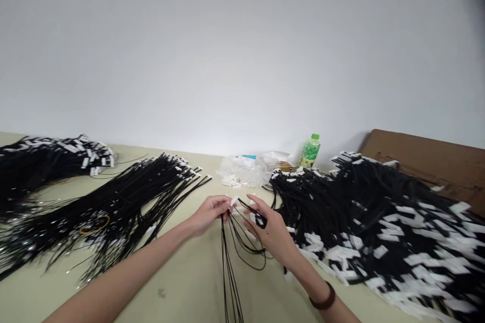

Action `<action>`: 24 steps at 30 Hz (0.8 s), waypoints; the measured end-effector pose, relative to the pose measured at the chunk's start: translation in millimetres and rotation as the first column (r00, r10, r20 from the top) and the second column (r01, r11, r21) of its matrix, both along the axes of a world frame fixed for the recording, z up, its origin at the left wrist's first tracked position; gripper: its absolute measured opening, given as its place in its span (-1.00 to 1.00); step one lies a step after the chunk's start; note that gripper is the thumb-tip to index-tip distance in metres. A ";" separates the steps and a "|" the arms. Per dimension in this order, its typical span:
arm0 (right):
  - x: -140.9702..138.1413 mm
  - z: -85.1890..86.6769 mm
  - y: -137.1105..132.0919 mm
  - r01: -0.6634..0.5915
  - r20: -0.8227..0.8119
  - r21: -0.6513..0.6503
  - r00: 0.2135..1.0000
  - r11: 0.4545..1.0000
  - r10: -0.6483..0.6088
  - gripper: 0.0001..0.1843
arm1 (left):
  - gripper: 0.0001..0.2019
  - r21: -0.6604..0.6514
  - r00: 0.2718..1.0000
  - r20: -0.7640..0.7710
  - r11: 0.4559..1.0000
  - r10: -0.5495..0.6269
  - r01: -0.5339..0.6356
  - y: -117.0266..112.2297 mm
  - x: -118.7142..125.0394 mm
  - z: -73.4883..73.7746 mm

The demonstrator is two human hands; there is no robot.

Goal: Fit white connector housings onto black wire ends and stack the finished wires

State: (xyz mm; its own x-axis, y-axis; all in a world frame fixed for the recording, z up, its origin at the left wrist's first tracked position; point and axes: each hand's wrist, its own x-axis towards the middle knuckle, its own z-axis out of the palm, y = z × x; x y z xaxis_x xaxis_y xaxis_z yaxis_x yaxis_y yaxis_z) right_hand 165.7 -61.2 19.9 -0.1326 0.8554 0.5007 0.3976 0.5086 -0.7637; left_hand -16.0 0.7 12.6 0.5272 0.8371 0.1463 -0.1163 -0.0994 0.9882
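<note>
My left hand (209, 215) is closed in a pinch at the base of a small white connector (234, 201). Several thin black wires (227, 272) run down from that connector toward the near edge of the view. To the right, my right hand (273, 234) has its thumb and fingers curled round black wires that loop back from the connector. Its fingertips come near the connector, and part of what lies in the palm is hidden. A loose wire loop (254, 267) droops below this hand.
Bundles of black wires (129, 202) with white ends lie on the left of the pale table (182, 287). A large heap of wires (364, 202) with white connectors covers the right. Behind are a clear plastic bag (246, 169), a green-capped bottle (309, 151) and brown cardboard (424, 161).
</note>
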 end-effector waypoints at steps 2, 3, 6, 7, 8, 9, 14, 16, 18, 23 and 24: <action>-3.7 2.6 -4.2 -0.135 -0.160 -0.183 0.981 0.974 0.106 -0.53 | -0.66 0.009 0.999 0.021 0.999 0.044 -0.044 4.0 -4.9 2.1; -5.3 4.6 -7.1 -0.220 -0.264 -0.248 0.952 0.943 0.152 -0.57 | -0.64 0.032 0.996 0.017 0.995 0.090 -0.091 6.9 -8.0 3.0; -7.4 11.6 -16.6 -0.444 -0.531 -0.245 0.805 0.862 0.264 -0.65 | -0.64 0.179 0.950 -0.131 0.949 0.285 -0.260 19.4 -20.2 3.9; -7.3 13.7 -19.3 -0.487 -0.572 -0.208 0.764 0.848 0.298 -0.65 | -0.66 0.210 0.926 -0.170 0.930 0.337 -0.300 24.7 -25.1 3.8; -7.0 15.5 -21.5 -0.507 -0.581 -0.181 0.747 0.843 0.324 -0.63 | -0.68 0.235 0.903 -0.196 0.912 0.382 -0.335 30.5 -30.3 3.7; -6.7 17.3 -23.4 -0.501 -0.557 -0.171 0.759 0.848 0.337 -0.62 | -0.70 0.260 0.878 -0.216 0.892 0.428 -0.370 36.7 -35.6 3.8; -14.7 23.8 -33.8 -0.464 -0.167 -0.184 0.883 0.867 0.438 -0.66 | -0.78 0.432 0.729 -0.272 0.756 0.629 -0.491 65.6 -59.4 11.6; -24.1 23.6 -41.0 -0.577 -0.075 -0.202 0.815 0.792 0.574 -0.68 | -0.82 0.501 0.707 -0.294 0.734 0.643 -0.459 70.1 -64.6 15.2; -35.2 20.6 -49.5 -0.694 -0.043 -0.240 0.706 0.679 0.707 -0.69 | -0.84 0.549 0.711 -0.328 0.738 0.622 -0.393 68.2 -67.3 15.9; -57.9 5.6 -62.8 -0.785 -0.073 -0.326 0.577 0.527 0.814 -0.66 | -0.71 0.620 0.696 -0.421 0.745 0.582 -0.247 51.0 -82.6 16.7; -60.6 3.0 -62.3 -0.761 -0.094 -0.309 0.621 0.571 0.778 -0.65 | -0.69 0.632 0.674 -0.434 0.735 0.598 -0.246 49.5 -91.0 20.1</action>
